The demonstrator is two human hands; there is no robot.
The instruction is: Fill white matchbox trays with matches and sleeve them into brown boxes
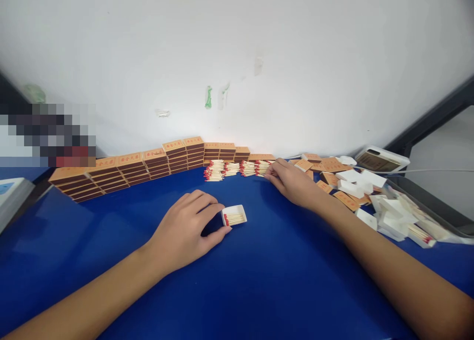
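My left hand (185,226) grips a small white matchbox tray (242,210) by its left end, with thumb and forefinger on either side. Several red-tipped matches (236,218) lie flat in the tray, heads to the left. Farther back, loose matches are stacked in a row of piles (231,169) against the matchboxes. My right hand (291,182) reaches to the right end of these piles, its fingers pinched on the matches there. How many it has hold of is hidden by the fingers.
Stacked orange-brown matchboxes (148,164) line the wall from the left to the middle. At right lie jumbled box sleeves (346,200) and white trays (394,216), one holding matches. Behind them are a white-framed device (383,158), a cable and a dark bin (429,201).
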